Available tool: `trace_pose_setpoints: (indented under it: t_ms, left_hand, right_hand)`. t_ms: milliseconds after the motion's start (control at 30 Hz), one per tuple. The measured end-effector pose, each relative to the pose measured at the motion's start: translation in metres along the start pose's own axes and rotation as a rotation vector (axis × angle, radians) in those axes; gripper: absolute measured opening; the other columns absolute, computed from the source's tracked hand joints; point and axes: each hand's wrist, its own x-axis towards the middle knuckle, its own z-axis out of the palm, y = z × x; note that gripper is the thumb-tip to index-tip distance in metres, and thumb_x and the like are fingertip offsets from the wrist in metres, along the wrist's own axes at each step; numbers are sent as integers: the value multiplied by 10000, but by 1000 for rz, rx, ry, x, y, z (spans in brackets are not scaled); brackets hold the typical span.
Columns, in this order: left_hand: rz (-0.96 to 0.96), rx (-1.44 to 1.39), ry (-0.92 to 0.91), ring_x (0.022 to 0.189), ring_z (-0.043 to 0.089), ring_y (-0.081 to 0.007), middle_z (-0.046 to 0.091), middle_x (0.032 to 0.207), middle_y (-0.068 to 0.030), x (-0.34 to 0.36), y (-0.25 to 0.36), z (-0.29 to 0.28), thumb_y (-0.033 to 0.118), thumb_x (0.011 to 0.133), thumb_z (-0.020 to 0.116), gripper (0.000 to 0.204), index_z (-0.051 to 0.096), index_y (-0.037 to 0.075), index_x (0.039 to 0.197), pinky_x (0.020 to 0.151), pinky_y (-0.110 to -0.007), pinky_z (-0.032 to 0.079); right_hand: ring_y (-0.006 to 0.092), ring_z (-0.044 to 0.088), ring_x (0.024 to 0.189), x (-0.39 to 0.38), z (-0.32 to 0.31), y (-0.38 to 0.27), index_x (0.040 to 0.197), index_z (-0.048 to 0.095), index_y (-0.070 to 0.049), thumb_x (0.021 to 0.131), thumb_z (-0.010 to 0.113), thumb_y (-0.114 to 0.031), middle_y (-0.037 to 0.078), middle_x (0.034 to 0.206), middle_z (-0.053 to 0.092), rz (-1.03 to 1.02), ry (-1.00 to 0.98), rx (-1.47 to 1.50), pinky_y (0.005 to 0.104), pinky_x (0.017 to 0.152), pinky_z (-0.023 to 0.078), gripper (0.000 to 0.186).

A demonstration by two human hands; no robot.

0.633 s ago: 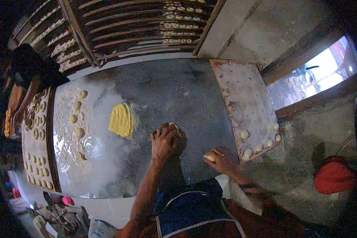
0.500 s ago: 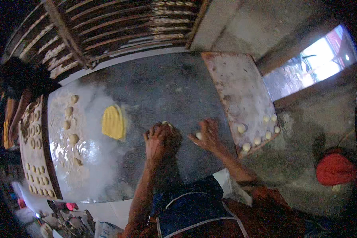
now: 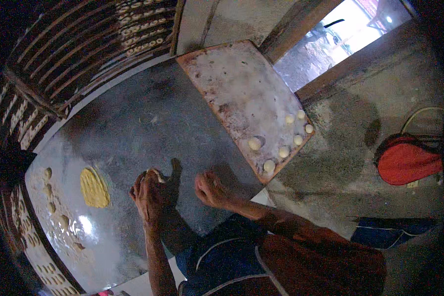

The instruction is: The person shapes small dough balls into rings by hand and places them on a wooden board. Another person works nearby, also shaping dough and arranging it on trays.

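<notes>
My left hand (image 3: 147, 197) is curled over a pale piece of dough (image 3: 155, 174) on the dark work table (image 3: 133, 133); a bit of the dough shows beside the fingers. To its right, my right hand (image 3: 210, 190) is closed low over the same table. The dough ball seen by its thumb earlier is now hidden by the curled fingers. A flat yellow slab of dough (image 3: 94, 188) lies left of my left hand. Several pale dough balls (image 3: 284, 151) sit on the near right end of a floured board (image 3: 232, 84) at the table's right.
Several dough lumps (image 3: 64, 221) lie on the table's left part, beside a tray (image 3: 38, 254) of shaped pieces. Racks (image 3: 79, 54) of rings stand at the far left. A red rounded object (image 3: 409, 160) is at the right, below a bright opening (image 3: 325, 44).
The view has swung right, so the table sits further left in it. My right hand has curled, covering the dough ball that showed by its thumb. My left hand stays on its dough.
</notes>
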Motion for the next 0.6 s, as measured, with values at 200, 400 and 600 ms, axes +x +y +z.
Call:
trace_pose_setpoints:
  t_ms: [200,400,600]
  left_hand:
    - [134,136,74,1263,470,-365,540,1340,-154,-13,-25,25,219,947,525,328,594,110,1249,1042,-520,340]
    - [95,-46,321,1226,472,-363,550,1296,-133,-1,13,-6,239,932,517,264,633,93,1119,1024,-541,358]
    - [109,83,338,1177,499,-352,576,1234,-127,-7,3,14,236,928,525,226,632,76,1048,1004,-537,371]
  right_hand:
    - [311,578,877,5,23,75,964,511,-69,776,700,-80,101,903,552,-6,263,5,463,798,474,267]
    - [311,566,900,-38,29,87,996,520,-33,799,685,-97,108,939,555,-114,83,288,448,794,490,265]
    - [279,583,917,-30,40,72,1037,547,-38,870,631,-186,109,962,586,-3,221,196,418,786,506,238]
